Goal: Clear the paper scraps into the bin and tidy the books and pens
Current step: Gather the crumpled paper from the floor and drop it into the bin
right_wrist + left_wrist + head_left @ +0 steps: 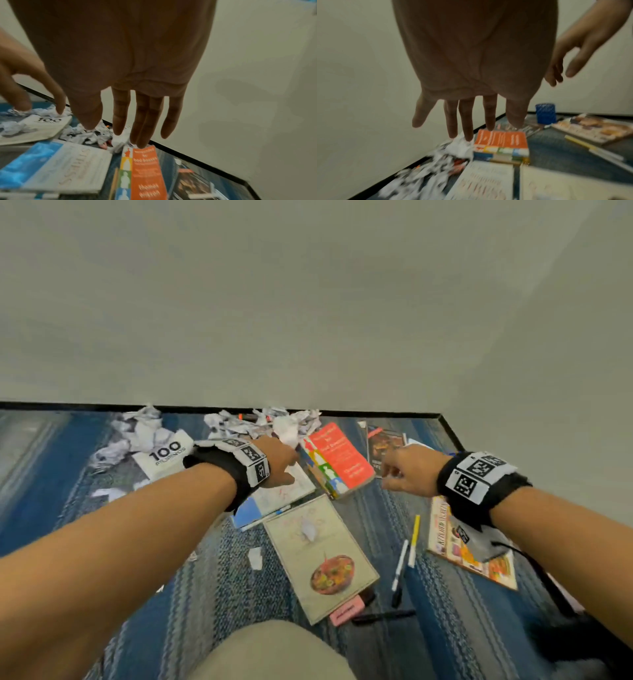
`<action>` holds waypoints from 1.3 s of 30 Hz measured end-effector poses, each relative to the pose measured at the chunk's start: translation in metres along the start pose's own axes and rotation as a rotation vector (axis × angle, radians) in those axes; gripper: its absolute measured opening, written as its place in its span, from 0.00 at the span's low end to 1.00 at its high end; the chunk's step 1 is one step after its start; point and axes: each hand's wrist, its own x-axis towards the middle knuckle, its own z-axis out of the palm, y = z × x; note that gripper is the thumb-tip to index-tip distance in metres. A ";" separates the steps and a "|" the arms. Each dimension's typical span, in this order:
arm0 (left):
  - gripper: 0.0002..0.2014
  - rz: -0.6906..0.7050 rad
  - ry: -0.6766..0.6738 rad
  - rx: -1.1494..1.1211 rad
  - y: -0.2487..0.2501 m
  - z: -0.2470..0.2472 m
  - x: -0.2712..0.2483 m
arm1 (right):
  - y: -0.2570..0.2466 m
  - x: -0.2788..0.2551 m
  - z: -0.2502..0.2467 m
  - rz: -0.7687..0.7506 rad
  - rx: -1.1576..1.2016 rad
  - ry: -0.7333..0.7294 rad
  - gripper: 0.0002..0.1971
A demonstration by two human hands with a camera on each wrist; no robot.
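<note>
Crumpled paper scraps (pixel 274 422) lie in a heap along the wall, with more further left (pixel 137 433). My left hand (pixel 284 460) hovers over the heap with fingers spread and straight, holding nothing; its fingertips (pixel 468 135) hang just above a white scrap (pixel 460 146). My right hand (pixel 394 474) is beside the orange book (pixel 339 460), empty, its fingers (pixel 137 128) straight above that book (pixel 147 173). More books lie about: one with a food bowl (pixel 322 556), a "100" one (pixel 164 457), a blue-white one (pixel 260 505). Pens (pixel 400 566) lie on the carpet.
A magazine (pixel 472 556) lies under my right forearm and a dark book (pixel 385 446) by the wall. A blue mesh cup (pixel 545 113) stands in the corner. A pink eraser (pixel 344 613), a black pen (pixel 383 616) and my knee (pixel 274 652) are nearest me.
</note>
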 end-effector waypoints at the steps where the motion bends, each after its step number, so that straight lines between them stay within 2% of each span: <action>1: 0.23 -0.024 -0.059 -0.001 -0.018 0.009 0.000 | -0.013 0.015 -0.007 -0.028 0.012 0.018 0.15; 4: 0.21 -0.118 -0.146 -0.019 -0.056 0.028 0.008 | -0.048 0.045 -0.013 -0.098 0.059 0.062 0.13; 6: 0.17 -0.182 -0.146 -0.067 -0.071 0.041 0.014 | -0.067 0.062 -0.005 -0.152 0.069 -0.011 0.14; 9: 0.15 -0.229 -0.176 -0.148 -0.073 0.070 0.015 | -0.085 0.089 0.029 -0.229 -0.016 -0.130 0.16; 13: 0.19 -0.240 -0.262 -0.248 -0.040 0.119 0.009 | -0.097 0.113 0.094 -0.264 -0.089 -0.239 0.25; 16: 0.22 -0.284 -0.176 -0.451 -0.001 0.163 0.007 | -0.096 0.126 0.138 -0.230 -0.046 -0.254 0.27; 18: 0.26 -0.350 -0.140 -0.577 0.021 0.188 0.004 | -0.095 0.132 0.160 -0.194 0.062 -0.254 0.24; 21: 0.22 -0.480 -0.110 -0.631 0.036 0.213 -0.002 | -0.098 0.140 0.174 -0.310 0.168 -0.267 0.15; 23: 0.15 -0.515 -0.072 -0.646 0.033 0.219 -0.009 | -0.104 0.143 0.171 -0.416 0.165 -0.287 0.09; 25: 0.11 -0.547 -0.071 -0.687 0.019 0.216 -0.021 | -0.116 0.148 0.160 -0.510 0.147 -0.277 0.08; 31: 0.15 -0.903 0.075 -0.697 -0.055 0.197 -0.090 | -0.199 0.176 0.082 -0.697 0.046 -0.249 0.03; 34: 0.16 -1.045 0.151 -0.611 -0.093 0.195 -0.113 | -0.253 0.185 0.040 -0.794 -0.069 -0.173 0.11; 37: 0.20 -1.032 0.227 -0.573 -0.119 0.208 -0.117 | -0.302 0.189 0.027 -0.875 -0.170 -0.090 0.22; 39: 0.22 -0.982 0.243 -0.595 -0.127 0.222 -0.109 | -0.324 0.189 0.043 -0.859 -0.225 -0.102 0.29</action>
